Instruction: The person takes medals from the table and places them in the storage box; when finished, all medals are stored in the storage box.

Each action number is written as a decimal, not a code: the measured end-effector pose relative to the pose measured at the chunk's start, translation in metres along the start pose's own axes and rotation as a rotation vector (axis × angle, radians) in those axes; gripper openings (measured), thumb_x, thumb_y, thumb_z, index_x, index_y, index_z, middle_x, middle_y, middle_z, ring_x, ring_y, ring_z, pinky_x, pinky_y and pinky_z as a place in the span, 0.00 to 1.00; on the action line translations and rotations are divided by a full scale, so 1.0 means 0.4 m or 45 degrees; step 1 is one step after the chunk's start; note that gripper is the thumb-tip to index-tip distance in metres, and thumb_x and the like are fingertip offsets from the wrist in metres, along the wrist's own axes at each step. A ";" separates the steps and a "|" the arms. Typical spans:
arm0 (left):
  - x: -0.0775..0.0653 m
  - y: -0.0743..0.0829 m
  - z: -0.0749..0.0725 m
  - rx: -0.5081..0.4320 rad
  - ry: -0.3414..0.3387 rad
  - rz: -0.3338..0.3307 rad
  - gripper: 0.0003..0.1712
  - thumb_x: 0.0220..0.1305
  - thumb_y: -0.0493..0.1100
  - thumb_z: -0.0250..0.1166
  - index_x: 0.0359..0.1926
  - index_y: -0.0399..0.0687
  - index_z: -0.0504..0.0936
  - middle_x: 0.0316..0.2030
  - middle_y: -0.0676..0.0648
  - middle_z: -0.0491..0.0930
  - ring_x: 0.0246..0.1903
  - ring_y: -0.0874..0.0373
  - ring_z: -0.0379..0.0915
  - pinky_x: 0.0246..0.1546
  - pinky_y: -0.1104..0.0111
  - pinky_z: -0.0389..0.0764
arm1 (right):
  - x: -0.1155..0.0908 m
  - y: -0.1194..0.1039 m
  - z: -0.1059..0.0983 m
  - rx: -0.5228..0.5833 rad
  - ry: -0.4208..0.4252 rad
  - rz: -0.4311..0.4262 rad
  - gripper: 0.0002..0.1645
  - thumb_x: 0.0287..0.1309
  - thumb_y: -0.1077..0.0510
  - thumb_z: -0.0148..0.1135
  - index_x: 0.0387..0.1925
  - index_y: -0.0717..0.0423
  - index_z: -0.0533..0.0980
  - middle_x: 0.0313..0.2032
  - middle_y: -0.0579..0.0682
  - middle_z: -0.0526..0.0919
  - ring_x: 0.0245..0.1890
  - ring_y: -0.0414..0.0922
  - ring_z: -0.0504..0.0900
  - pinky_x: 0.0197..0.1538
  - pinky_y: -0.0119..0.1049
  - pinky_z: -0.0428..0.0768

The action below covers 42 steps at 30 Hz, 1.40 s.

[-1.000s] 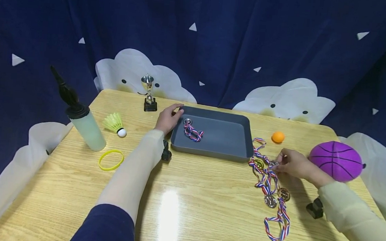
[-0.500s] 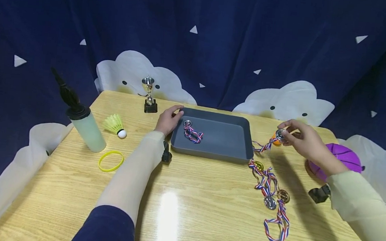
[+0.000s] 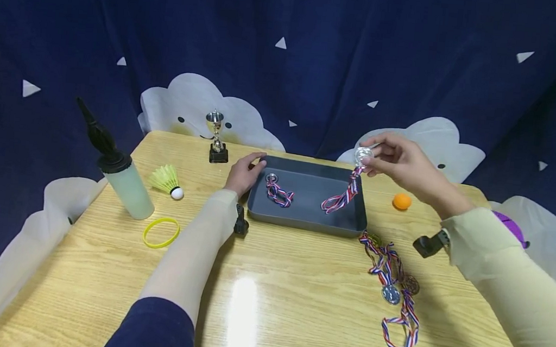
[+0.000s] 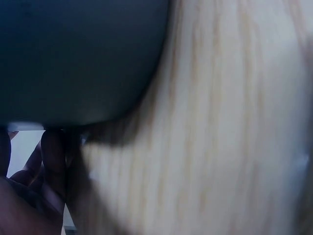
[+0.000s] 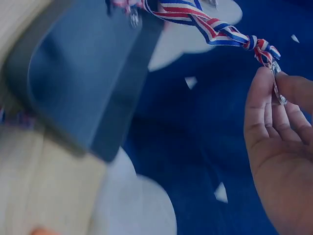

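Observation:
A dark grey tray (image 3: 305, 195) lies on the table's far half. My left hand (image 3: 244, 175) holds its far left corner, fingers and thumb against the rim; the tray's outer wall fills the upper left of the left wrist view. Above the tray's right end my right hand (image 3: 398, 164) pinches a silver medal (image 3: 363, 157) between thumb and fingers. From it a red, white and blue ribbon (image 5: 210, 24) hangs over the tray. Another medal with a bunched ribbon (image 3: 278, 194) lies inside the tray at the left. Several medals on tangled ribbons (image 3: 382, 266) lie right of the tray's near corner.
An orange ball (image 3: 401, 201) sits right of the tray, with a purple ball (image 3: 509, 227) partly hidden behind the right arm. At the left are a small trophy (image 3: 216, 136), a yellow shuttlecock (image 3: 166, 181), a yellow wristband (image 3: 161, 233) and a pale bottle (image 3: 129, 189).
My right hand has picked a silver medal from the pile, lifted it and carried it leftward over the tray, ribbon trailing. The left hand has stayed at the tray's corner.

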<state>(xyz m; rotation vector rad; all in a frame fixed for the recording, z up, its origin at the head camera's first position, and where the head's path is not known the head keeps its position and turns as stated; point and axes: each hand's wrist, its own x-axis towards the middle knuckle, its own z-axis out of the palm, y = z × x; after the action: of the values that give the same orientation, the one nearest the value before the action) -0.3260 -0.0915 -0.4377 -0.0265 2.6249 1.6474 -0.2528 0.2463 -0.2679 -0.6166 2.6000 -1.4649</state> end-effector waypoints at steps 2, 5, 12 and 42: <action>0.000 -0.001 0.000 0.003 -0.001 0.000 0.25 0.82 0.52 0.55 0.75 0.61 0.73 0.68 0.42 0.78 0.59 0.45 0.78 0.61 0.49 0.79 | 0.029 0.004 0.032 0.043 -0.077 0.009 0.18 0.73 0.65 0.61 0.61 0.64 0.75 0.37 0.40 0.87 0.36 0.39 0.87 0.44 0.32 0.87; -0.002 0.000 -0.001 0.003 0.006 0.004 0.25 0.82 0.52 0.56 0.75 0.61 0.74 0.68 0.42 0.78 0.60 0.45 0.78 0.62 0.48 0.79 | 0.073 0.021 0.084 0.073 -0.188 0.038 0.19 0.75 0.64 0.59 0.63 0.67 0.73 0.38 0.42 0.86 0.37 0.39 0.86 0.45 0.34 0.88; -0.005 0.005 -0.003 0.015 0.001 0.002 0.25 0.82 0.52 0.55 0.75 0.59 0.73 0.68 0.42 0.78 0.60 0.45 0.78 0.62 0.48 0.78 | 0.168 0.080 0.205 0.064 -0.318 0.172 0.17 0.75 0.68 0.56 0.62 0.69 0.73 0.39 0.50 0.83 0.36 0.39 0.85 0.40 0.30 0.85; 0.001 0.003 -0.005 0.043 -0.004 0.011 0.25 0.82 0.53 0.55 0.75 0.60 0.73 0.60 0.41 0.82 0.52 0.47 0.78 0.57 0.51 0.79 | 0.284 0.155 0.421 -0.516 -0.034 0.473 0.07 0.67 0.63 0.64 0.42 0.64 0.78 0.41 0.53 0.80 0.42 0.47 0.78 0.54 0.42 0.80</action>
<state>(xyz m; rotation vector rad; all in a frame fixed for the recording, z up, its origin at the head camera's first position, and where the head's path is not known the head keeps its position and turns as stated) -0.3265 -0.0929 -0.4356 -0.0118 2.6534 1.6042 -0.3291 0.0958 -0.3968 -0.1595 2.8094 -0.8270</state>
